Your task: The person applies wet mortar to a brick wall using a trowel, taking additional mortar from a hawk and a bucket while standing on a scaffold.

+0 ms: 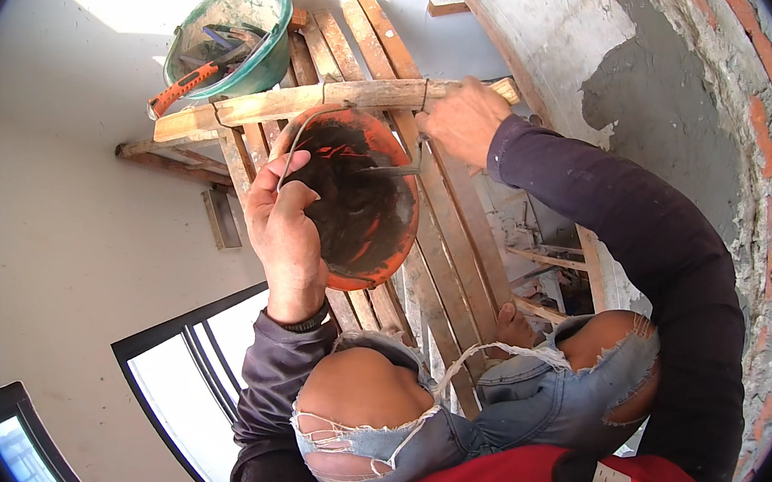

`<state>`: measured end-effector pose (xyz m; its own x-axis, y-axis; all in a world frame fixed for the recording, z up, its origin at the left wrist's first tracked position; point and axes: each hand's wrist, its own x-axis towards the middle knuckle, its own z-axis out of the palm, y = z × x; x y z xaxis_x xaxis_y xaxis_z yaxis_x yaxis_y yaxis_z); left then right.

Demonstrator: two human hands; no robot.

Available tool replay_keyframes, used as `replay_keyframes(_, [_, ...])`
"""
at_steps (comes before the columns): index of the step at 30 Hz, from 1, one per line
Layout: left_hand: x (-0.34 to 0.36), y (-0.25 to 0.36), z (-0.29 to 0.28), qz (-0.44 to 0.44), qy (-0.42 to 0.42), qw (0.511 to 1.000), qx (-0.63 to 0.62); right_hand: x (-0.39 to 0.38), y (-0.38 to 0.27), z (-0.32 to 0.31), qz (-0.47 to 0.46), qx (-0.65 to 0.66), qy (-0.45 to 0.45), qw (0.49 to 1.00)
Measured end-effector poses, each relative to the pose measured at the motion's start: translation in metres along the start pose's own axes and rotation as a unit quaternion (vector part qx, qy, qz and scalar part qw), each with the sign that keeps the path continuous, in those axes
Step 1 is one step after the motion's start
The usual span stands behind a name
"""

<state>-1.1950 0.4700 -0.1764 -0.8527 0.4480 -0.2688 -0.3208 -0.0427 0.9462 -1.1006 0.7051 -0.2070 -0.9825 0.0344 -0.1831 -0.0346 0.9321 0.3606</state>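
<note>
An orange bucket [408,243] sits tilted on the planks in front of me, its inside coated with dark grey wet mortar [355,211]. My left hand [286,228] is closed on the bucket's thin wire handle [298,137], at its left rim. At the right, my right hand [468,124] grips a trowel [388,173]. The trowel's handle is hidden in my fist; its bent metal neck reaches over the rim and the blade lies in the mortar.
A wooden beam [296,104] crosses the plank platform [446,225] just beyond the bucket. Behind it stands a green bucket [278,59] of tools, an orange-handled one [177,92] sticking out. Wet grey plaster [663,99] partly covers the right wall, beside exposed bricks [764,135].
</note>
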Motion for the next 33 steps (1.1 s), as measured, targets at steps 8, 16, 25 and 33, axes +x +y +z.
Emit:
replay_keyframes(8, [0.000,-0.008,0.002,0.042,0.025,0.998,-0.030,0.027,-0.033,0.006,-0.062,0.073,-0.076,0.993])
replay_keyframes(16, [0.012,-0.018,-0.023,0.058,0.013,0.996,-0.071,-0.032,-0.066,0.058,-0.008,0.384,-0.089,0.919])
replay_keyframes(25, [0.027,-0.015,-0.055,-0.013,-0.014,0.983,-0.184,-0.059,-0.081,0.063,0.134,0.486,-0.147,0.851])
replay_keyframes(33, [0.025,-0.003,-0.041,-0.027,0.010,0.970,-0.240,-0.060,-0.088,0.066,0.183,0.533,0.031,0.825])
